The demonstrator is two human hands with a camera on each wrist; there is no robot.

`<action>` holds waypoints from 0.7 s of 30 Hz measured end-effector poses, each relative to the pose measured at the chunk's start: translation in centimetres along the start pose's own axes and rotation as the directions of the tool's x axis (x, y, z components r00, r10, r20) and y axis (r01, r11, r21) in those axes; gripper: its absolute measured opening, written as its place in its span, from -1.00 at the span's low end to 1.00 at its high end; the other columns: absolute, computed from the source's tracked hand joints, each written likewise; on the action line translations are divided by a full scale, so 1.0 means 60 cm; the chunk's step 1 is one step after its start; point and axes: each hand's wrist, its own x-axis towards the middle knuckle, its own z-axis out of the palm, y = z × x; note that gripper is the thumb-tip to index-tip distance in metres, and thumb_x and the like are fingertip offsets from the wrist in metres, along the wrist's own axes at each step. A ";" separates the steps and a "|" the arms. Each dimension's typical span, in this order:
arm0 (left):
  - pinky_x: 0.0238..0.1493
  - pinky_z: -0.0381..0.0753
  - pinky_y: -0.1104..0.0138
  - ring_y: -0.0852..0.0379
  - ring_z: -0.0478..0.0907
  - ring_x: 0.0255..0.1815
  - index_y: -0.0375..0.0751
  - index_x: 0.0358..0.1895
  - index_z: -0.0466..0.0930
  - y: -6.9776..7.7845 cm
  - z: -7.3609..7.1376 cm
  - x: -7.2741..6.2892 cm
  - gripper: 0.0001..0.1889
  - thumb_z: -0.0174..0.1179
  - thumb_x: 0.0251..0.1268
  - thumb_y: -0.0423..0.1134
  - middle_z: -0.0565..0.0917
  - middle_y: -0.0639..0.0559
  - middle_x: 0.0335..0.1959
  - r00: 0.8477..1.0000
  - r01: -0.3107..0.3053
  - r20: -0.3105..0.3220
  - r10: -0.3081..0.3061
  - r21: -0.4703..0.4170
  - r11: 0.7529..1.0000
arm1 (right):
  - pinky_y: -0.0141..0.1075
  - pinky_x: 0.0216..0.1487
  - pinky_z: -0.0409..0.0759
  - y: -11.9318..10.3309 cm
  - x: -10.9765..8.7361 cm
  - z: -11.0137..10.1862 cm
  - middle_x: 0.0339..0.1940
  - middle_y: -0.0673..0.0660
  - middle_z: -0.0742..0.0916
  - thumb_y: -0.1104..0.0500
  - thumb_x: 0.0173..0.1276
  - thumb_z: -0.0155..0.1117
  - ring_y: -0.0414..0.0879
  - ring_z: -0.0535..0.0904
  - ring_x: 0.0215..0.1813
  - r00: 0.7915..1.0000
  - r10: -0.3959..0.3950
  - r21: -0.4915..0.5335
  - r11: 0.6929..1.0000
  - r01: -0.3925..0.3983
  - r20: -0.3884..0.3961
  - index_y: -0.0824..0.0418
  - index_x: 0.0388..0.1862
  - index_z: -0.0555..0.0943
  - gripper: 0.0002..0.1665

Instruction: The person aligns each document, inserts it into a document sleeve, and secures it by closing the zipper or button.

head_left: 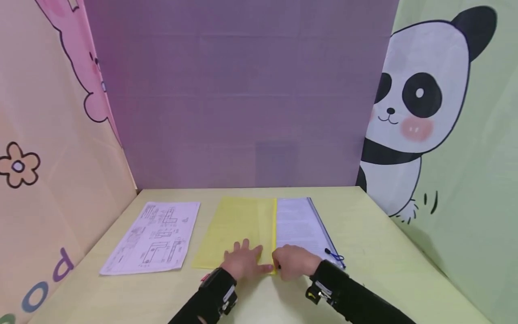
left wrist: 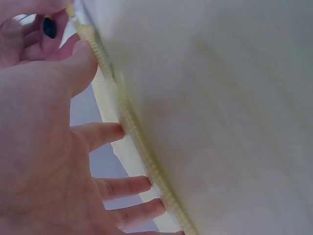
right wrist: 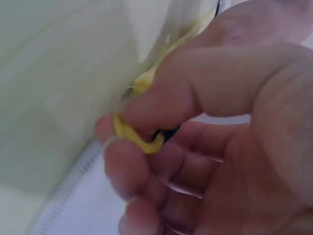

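Observation:
A translucent yellow zip pouch (head_left: 243,220) lies on the table in the head view. My left hand (head_left: 243,262) rests on its near right part with the fingers spread. In the left wrist view, those fingertips touch the pouch beside its yellow zipper (left wrist: 146,156). My right hand (head_left: 295,262) is at the pouch's near right corner. Its thumb and fingers pinch a yellow zipper pull (right wrist: 132,137), seen in the right wrist view; a dark bead at its end is partly hidden in the fingers.
Right of the yellow pouch lies a printed white document (head_left: 297,220) with a dark blue zipper edge (head_left: 321,222) and a blue cord loop (head_left: 337,257). At the left is a sheet of technical drawings (head_left: 162,238). A purple backdrop (head_left: 243,99) stands behind the table (head_left: 384,252).

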 end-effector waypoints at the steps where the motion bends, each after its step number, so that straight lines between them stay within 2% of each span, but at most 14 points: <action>1: 0.24 0.31 -0.40 -0.35 0.28 0.38 -0.06 0.43 0.47 0.001 0.000 0.000 -0.18 0.20 0.25 0.41 0.34 -0.31 0.41 1.000 0.001 0.001 -0.001 0.007 1.000 | -0.28 -0.50 0.40 -0.007 0.001 -0.003 -0.59 -0.09 0.52 0.40 -0.03 0.39 -0.15 0.41 -0.51 1.000 0.019 -0.054 0.998 -0.018 0.007 0.06 -0.56 0.51 -0.71; 4: 0.26 0.29 -0.40 -0.36 0.27 0.39 -0.04 0.45 0.44 0.004 -0.001 -0.001 -0.17 0.17 0.26 0.42 0.33 -0.31 0.43 1.000 0.004 0.009 -0.004 0.033 0.999 | -0.20 -0.49 0.44 -0.023 0.004 -0.006 -0.58 -0.03 0.53 0.34 0.01 0.39 -0.09 0.42 -0.52 0.997 0.070 -0.160 0.985 -0.065 0.025 0.06 -0.55 0.49 -0.74; 7: 0.27 0.29 -0.40 -0.36 0.27 0.40 -0.03 0.47 0.42 0.003 -0.001 -0.002 -0.15 0.15 0.26 0.44 0.32 -0.31 0.43 1.000 0.004 0.014 -0.005 0.053 0.999 | -0.17 -0.47 0.48 -0.030 0.007 -0.002 -0.58 -0.01 0.53 0.30 0.04 0.38 -0.07 0.42 -0.52 0.996 0.083 -0.213 0.974 -0.076 0.028 0.08 -0.53 0.50 -0.78; 14: 0.27 0.30 -0.38 -0.35 0.27 0.40 -0.01 0.48 0.40 0.001 -0.006 -0.005 -0.15 0.15 0.25 0.45 0.32 -0.29 0.43 1.000 0.003 0.022 -0.005 0.083 0.997 | -0.22 -0.45 0.49 -0.018 0.015 0.011 -0.57 -0.03 0.53 0.34 0.07 0.38 -0.11 0.42 -0.51 0.999 0.003 -0.196 0.981 0.005 0.041 0.04 -0.54 0.50 -0.74; 21: 0.29 0.28 -0.39 -0.36 0.25 0.42 -0.01 0.48 0.38 0.004 -0.004 -0.004 -0.17 0.17 0.27 0.41 0.30 -0.30 0.44 0.999 0.001 0.039 -0.005 0.095 0.996 | -0.18 -0.38 0.52 0.002 0.019 0.030 -0.55 -0.03 0.54 0.18 0.24 0.25 -0.11 0.44 -0.48 0.998 -0.009 -0.165 0.986 0.019 0.065 0.03 -0.41 0.62 -0.95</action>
